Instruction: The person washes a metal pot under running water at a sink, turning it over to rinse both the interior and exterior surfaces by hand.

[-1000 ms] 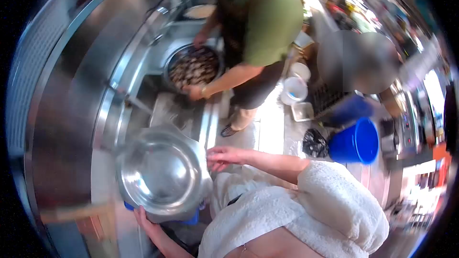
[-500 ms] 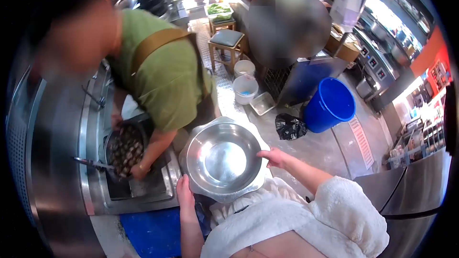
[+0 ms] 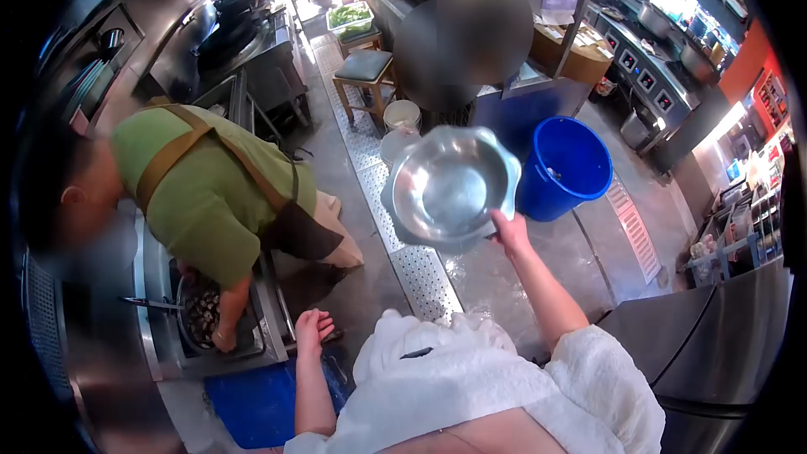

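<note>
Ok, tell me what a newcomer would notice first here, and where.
The shiny metal basin catches the eye first, near the middle of the view, its rim held by the right hand alone, with the left hand lower down, apart from it. Then comes the bright blue bucket, just right of the basin. At the left, a green-shirted co-worker bends over the sink.

No text, label, brand, number or sign can be read on anything here.
</note>
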The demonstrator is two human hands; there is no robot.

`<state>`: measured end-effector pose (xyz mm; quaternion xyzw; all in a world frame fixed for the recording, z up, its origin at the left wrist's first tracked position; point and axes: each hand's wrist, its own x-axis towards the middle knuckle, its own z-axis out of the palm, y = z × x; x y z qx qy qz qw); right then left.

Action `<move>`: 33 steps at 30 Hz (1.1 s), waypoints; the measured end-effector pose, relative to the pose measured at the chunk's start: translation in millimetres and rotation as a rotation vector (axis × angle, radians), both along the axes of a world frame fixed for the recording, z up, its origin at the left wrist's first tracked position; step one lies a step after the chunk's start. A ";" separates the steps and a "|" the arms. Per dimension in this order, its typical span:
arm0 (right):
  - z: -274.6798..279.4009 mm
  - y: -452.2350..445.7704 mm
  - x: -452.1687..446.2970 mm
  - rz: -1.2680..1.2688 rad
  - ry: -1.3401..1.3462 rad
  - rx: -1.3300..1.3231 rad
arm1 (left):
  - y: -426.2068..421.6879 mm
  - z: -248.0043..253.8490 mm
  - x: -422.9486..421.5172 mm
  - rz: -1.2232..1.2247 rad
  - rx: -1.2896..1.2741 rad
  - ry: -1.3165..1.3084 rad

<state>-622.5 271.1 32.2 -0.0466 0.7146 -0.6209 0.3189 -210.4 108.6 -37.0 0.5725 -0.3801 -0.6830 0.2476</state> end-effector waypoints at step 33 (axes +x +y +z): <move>57.2 -370.0 -297.0 0.021 0.788 0.039 | -184.0 -45.7 -218.0 -0.211 0.095 -0.155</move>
